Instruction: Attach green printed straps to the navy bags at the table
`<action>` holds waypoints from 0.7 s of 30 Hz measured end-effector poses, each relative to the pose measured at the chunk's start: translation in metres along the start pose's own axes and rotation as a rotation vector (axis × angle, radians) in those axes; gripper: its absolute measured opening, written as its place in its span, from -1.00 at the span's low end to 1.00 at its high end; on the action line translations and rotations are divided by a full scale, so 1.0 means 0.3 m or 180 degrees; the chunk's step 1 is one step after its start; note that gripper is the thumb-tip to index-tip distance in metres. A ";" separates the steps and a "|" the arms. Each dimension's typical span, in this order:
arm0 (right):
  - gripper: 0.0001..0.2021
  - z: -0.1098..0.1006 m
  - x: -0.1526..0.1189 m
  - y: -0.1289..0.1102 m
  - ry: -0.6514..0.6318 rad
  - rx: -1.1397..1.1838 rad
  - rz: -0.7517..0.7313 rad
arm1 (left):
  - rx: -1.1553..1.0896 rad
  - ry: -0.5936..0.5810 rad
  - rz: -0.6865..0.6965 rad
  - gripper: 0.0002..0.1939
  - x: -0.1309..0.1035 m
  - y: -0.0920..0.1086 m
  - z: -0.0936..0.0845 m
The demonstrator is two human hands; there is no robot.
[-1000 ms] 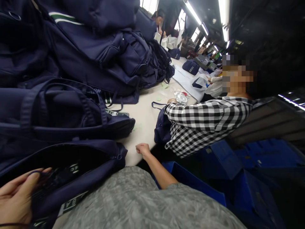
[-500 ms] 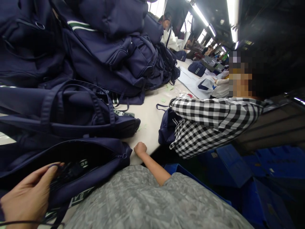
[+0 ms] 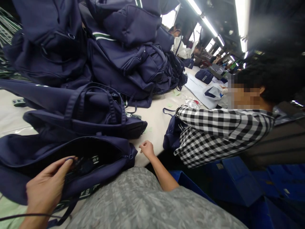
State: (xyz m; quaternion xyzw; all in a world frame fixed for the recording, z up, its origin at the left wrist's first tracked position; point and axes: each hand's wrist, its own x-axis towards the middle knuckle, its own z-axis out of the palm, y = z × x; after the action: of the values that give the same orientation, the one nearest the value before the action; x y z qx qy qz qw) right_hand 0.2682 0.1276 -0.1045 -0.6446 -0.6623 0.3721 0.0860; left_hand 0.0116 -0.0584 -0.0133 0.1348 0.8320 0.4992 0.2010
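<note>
A navy bag [image 3: 102,183] lies in front of me with its long zipped opening spread apart. At the left part of this opening, my left hand [image 3: 47,183] pinches a thin navy edge of the bag between thumb and forefinger. Dark straps with white letters [image 3: 95,159] show inside the bag. Just past the bag's right end, my right hand [image 3: 147,149] is above the table with its fingers curled in; whether anything is between them is hidden. Right behind lies another navy bag [image 3: 95,124] with looped handles.
Navy bags [image 3: 124,60] are piled high at the back left. To the right, a person in a checked shirt [image 3: 214,127] is at the table [image 3: 156,119] with another navy bag [image 3: 172,133]. Blue bins [image 3: 235,181] stand on the floor at right. Green-and-white straps [image 3: 9,41] hang far left.
The view has shifted, so the scene sits further right. My right hand's fingers have loosened a little from a tighter fist. My left hand keeps its pinch at the bag.
</note>
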 end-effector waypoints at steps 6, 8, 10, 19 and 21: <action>-0.86 -0.189 -0.171 -0.232 -0.0851 0.2291 -0.1355 | -0.0191 -0.0408 -0.0320 -0.59 -0.002 0.043 0.011; -0.78 -0.196 -0.232 -0.317 -0.1435 0.2211 -0.1714 | -0.0253 -0.0607 -0.0234 -0.55 0.009 0.029 0.016; -0.74 -0.158 -0.270 -0.388 -0.1736 0.1833 -0.2055 | -0.0345 -0.0782 -0.0135 -0.51 0.015 0.014 0.016; -0.76 0.106 -0.206 -0.544 -0.0803 -0.1195 -0.3224 | -0.0996 -0.1064 -0.0066 -0.50 0.005 -0.016 -0.004; -0.75 0.117 -0.198 -0.547 -0.0750 -0.1306 -0.3299 | -0.1066 -0.1009 -0.0045 -0.51 0.004 -0.020 -0.002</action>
State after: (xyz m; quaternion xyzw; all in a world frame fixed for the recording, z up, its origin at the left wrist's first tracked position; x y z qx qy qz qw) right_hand 0.1271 0.0775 -0.0085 -0.1930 -0.9559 0.2144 0.0560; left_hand 0.0103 -0.0611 -0.0184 0.1705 0.6965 0.6014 0.3522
